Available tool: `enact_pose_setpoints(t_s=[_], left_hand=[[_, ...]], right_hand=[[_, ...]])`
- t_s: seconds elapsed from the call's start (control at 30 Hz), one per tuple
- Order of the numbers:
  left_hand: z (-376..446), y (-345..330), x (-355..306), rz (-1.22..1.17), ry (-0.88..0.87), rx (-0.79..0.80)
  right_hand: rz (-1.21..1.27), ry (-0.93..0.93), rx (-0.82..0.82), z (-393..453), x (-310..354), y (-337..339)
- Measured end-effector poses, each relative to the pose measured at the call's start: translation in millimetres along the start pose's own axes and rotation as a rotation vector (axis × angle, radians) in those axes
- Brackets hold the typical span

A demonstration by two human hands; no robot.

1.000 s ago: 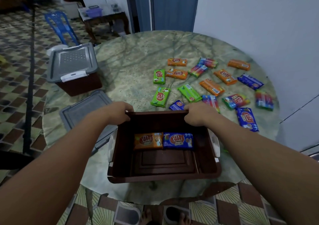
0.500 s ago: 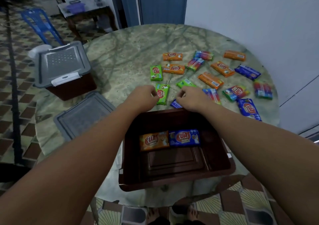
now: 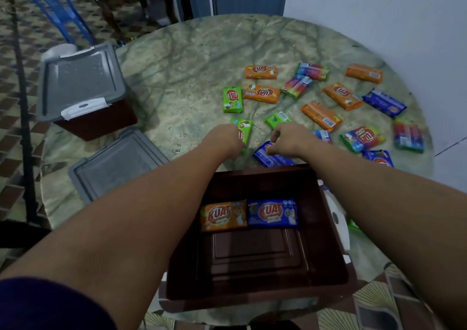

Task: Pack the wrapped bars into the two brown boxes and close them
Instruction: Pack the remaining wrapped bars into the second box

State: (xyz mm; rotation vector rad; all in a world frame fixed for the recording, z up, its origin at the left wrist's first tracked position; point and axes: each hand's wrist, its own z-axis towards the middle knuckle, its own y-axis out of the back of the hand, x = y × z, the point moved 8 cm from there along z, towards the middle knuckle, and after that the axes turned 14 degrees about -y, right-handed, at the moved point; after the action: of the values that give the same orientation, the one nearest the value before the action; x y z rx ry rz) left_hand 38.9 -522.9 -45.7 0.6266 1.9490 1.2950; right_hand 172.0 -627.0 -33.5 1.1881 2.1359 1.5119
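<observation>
An open brown box (image 3: 262, 175) stands at the table's near edge with an orange bar (image 3: 223, 216) and a blue bar (image 3: 271, 213) side by side inside. Beyond it, my left hand (image 3: 225, 140) lies curled over a green bar (image 3: 245, 131) and grips its left part. My right hand (image 3: 285, 140) hovers curled between a second green bar (image 3: 278, 119) and a blue bar (image 3: 270, 157). Its thumb is over the blue bar, and any grip is hidden. Several more orange, blue, green and rainbow bars lie scattered at the far right. A second brown box (image 3: 101, 125) has its grey lid on.
A loose grey lid (image 3: 116, 162) lies on the round marble table (image 3: 189, 64) left of the open box. The closed box sits at the table's left edge. A blue chair (image 3: 60, 11) and a small table stand on the tiled floor behind. A white wall runs along the right.
Both hands left the open box's far rim and reached forward to the bars beyond it. The left hand now covers the green bar. The view shifted forward.
</observation>
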Motion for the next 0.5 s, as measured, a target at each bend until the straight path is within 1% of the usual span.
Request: enact_pose_setpoints(t_s=[0.13,0.27,0.5], left_hand=[[18.8,-3.5,15.6,-0.031,0.12,-0.056],[27.8,-9.4,23.2,-0.115,0.194,-0.079],[27.8,-25.0,24.8,-0.231,0.251,-0.11]], right_hand=[[-0.025,-0.004,0.03,6.5,-0.7,-5.1],[-0.021,-0.004,0.052,9.4,-0.6,-5.4],[0.004,-0.024,0.085,13.4,-3.6,-7.3]])
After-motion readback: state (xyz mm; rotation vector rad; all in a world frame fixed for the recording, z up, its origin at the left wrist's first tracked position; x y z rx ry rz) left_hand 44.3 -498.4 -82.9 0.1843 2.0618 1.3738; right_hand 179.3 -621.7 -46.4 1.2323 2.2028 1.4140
